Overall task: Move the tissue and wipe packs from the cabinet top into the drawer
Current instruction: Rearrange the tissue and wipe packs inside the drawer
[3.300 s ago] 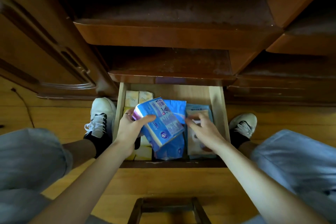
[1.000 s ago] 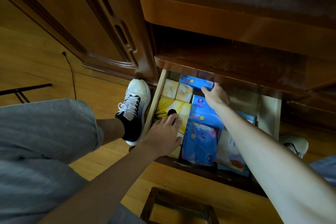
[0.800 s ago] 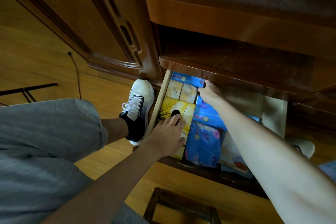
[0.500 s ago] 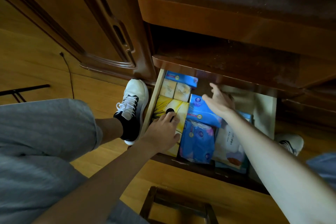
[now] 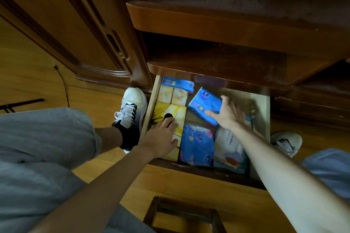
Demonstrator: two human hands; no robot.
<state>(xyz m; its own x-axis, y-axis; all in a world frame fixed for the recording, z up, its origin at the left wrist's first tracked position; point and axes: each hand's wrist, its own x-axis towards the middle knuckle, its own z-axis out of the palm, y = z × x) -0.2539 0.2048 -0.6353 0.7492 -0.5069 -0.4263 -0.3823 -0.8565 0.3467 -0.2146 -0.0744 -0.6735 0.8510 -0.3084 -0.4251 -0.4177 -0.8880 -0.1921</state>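
A person's right hand (image 5: 228,113), fingers spread flat, touches a tilted blue tissue pack (image 5: 205,105) in the open drawer (image 5: 260,111) (arranging, seemingly); left hand (image 5: 161,136) rests flat on a yellow pack (image 5: 166,109). Next: lay it level.

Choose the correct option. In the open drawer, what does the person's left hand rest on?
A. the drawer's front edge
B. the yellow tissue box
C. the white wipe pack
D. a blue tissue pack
B: the left hand lies with relaxed fingers on the yellow tissue box at the drawer's left side, while the right hand touches a tilted blue tissue pack.
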